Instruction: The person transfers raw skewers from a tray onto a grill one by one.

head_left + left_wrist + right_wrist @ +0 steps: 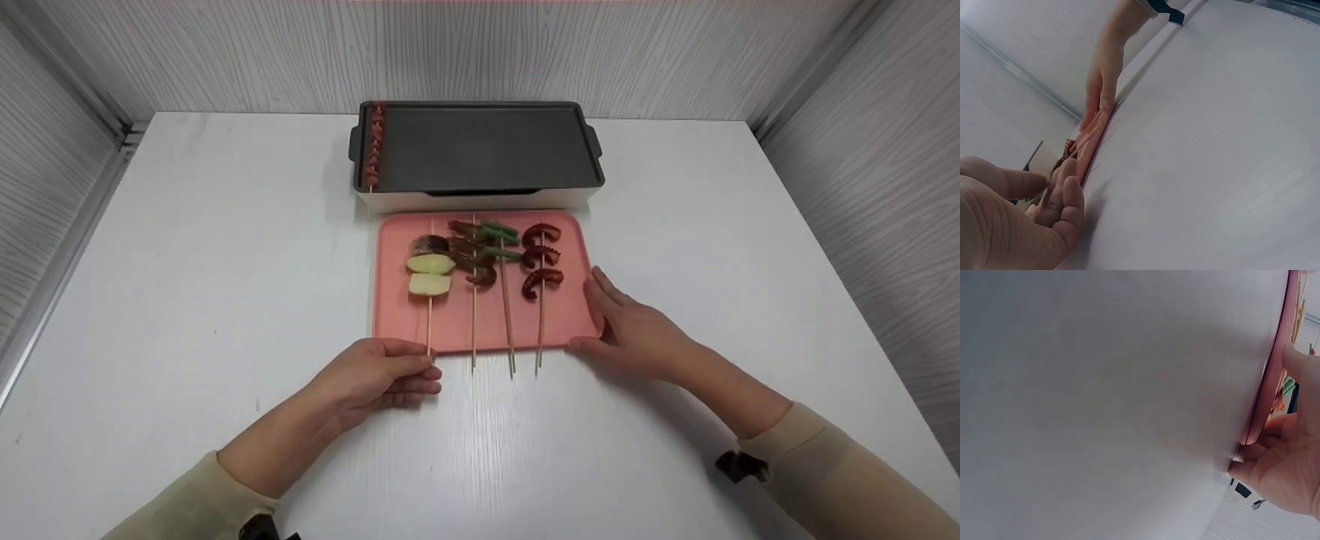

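Note:
Thumb and fingers of my left hand point(379, 376) pinch the lower end of a food skewer point(430, 284) at the tray's front edge; it carries pale yellow slices and a dark-skinned piece. My right hand point(639, 334) grips the near right corner of the pink tray point(394, 319), thumb at the front rim and fingers along the side. In the right wrist view the thumb lies on the rim. Also on the tray are a brown-piece skewer point(482, 276), a green-vegetable skewer point(505, 253) and a red tentacle skewer point(543, 277), their sticks poking past the front edge.
Directly behind the tray stands a black grill plate point(480, 150) on a white base, with side handles. One red-piece skewer point(376, 146) lies along its left end. The white table point(225, 262) is bounded by wood-grain panels point(480, 52) at the back and sides.

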The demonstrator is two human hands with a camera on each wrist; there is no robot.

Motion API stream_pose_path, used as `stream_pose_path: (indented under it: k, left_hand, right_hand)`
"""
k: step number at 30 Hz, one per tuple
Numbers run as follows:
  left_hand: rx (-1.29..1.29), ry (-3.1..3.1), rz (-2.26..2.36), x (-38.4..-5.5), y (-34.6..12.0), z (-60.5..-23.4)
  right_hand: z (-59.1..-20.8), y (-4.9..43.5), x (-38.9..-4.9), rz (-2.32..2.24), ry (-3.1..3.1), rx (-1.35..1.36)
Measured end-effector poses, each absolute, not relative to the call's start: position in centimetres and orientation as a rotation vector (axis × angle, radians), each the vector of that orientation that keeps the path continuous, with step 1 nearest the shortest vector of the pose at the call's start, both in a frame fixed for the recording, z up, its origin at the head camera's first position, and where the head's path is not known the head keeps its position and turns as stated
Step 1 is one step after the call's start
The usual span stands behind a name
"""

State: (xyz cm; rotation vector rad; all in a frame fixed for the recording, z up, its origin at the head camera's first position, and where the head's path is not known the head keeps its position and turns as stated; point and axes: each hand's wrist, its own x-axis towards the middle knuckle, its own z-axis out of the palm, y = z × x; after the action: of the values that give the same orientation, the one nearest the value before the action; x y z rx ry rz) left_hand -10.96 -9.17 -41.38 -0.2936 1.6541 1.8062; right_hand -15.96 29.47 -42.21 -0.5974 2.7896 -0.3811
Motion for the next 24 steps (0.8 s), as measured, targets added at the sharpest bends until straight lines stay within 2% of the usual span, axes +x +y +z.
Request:
stream_pose_path:
  k: [24]
  left_hand:
    - [-0.264,1.703,1.872,-9.9,-9.7,-39.5]
  right_hand:
    - [-42.4,29.5,-16.1,-0.374,2.789,-0.582]
